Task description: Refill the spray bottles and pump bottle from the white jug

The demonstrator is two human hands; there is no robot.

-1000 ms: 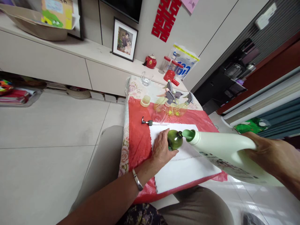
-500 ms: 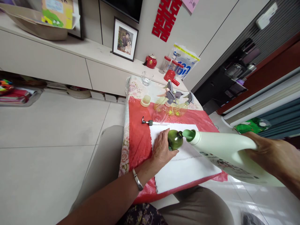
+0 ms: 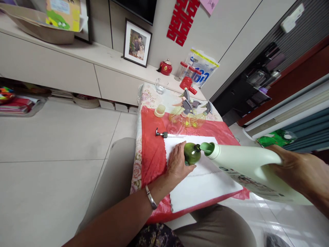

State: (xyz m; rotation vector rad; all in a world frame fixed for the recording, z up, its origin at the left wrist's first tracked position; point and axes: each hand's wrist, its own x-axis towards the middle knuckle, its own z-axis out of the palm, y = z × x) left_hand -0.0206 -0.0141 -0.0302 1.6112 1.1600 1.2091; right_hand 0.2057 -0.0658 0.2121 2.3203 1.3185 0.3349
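Note:
My left hand is wrapped round a small dark green bottle that stands upright on a white cloth. My right hand grips the handle end of a large pale green jug, tipped on its side. The jug's green spout sits right at the small bottle's open neck. A black pump head with its tube lies on the red sheet just beyond the cloth.
Several yellow spray bottles with grey triggers stand farther back on the small table, with a yellow cap and a glass. Behind them are a low cabinet, a framed photo, red jars and a plastic bag. Tiled floor lies to the left.

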